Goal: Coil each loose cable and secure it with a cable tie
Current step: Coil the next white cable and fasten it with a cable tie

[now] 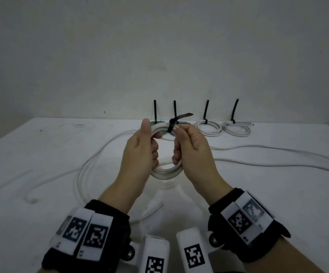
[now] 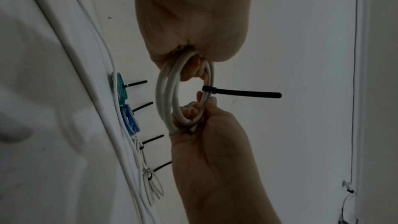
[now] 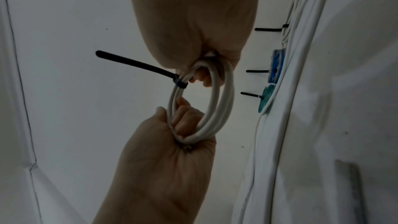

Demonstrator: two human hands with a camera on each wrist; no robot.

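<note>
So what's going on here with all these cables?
A person is bundling cables. The left hand and right hand both grip a coiled white cable held above the white table, with a black cable tie already looped round it. Four tied coils, each with a black tie standing up, sit along the far edge. Loose white cable still lies uncoiled.

From my right wrist cam: my right hand (image 3: 193, 23) is up top, fingers curled round the white cable coil (image 3: 215, 108). My left hand (image 3: 172, 151) comes in from below and grips the coil's lower end. A black cable tie (image 3: 181, 83) is cinched round the strands, its tail sticking out to the left. Off to the right, a blue coil (image 3: 276, 65), a green coil (image 3: 266, 100) and some white ones lie on the table (image 3: 355, 91), each with a black tie.
</note>
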